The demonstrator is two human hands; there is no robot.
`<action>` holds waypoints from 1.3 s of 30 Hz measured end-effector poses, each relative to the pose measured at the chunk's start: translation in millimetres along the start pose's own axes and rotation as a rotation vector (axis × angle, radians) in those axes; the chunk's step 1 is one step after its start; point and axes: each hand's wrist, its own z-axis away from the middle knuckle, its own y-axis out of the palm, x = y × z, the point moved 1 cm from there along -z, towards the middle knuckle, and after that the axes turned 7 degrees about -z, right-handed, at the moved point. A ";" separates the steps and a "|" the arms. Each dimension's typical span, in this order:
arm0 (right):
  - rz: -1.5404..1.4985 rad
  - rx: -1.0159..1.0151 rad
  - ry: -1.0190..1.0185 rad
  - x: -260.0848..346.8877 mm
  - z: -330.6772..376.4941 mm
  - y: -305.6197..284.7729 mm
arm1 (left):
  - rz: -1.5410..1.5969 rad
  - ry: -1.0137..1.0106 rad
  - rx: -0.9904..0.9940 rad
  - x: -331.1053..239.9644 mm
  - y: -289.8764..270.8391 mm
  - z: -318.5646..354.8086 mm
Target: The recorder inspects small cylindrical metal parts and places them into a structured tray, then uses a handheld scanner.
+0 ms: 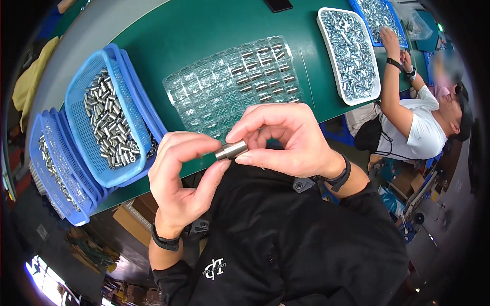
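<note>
Between my two hands is a stepped metal cylinder [233, 150], its narrower end toward the left. My left hand [179, 176] pinches that narrow end between thumb and forefinger. The wider end is gripped by the thumb and fingers of my right hand [288, 140]. Just beyond my hands a clear plastic blister tray [204, 92] lies on the green table. Several metal cylinders [265, 74] rest in pockets on its right side; the pockets on the left show no cylinders. A light-blue basket [76, 109] of similar metal cylinders stands to the left.
More blue baskets [56, 163] are beside and under the first, at the table's left edge. A white tray [375, 92] of small metal parts stands at right, a blue tray [400, 33] beyond it. A co-worker [421, 122] reaches into the blue tray. A dark phone-like object [278, 4] lies far back.
</note>
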 end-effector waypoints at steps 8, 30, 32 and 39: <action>0.199 -0.023 -0.269 -0.6 0.4 -5.7 | 0.043 -0.126 0.174 6.0 1.8 -7.0; 0.014 -0.048 0.021 -3.0 -3.3 -11.1 | 0.035 -0.124 0.125 10.3 3.4 -11.8; 0.007 -0.054 0.038 -3.3 -3.5 -12.4 | 0.025 -0.151 0.140 10.6 3.4 -12.3; 0.045 -0.055 0.051 -7.0 -7.7 -17.5 | 0.047 -0.223 0.178 15.6 6.3 -15.0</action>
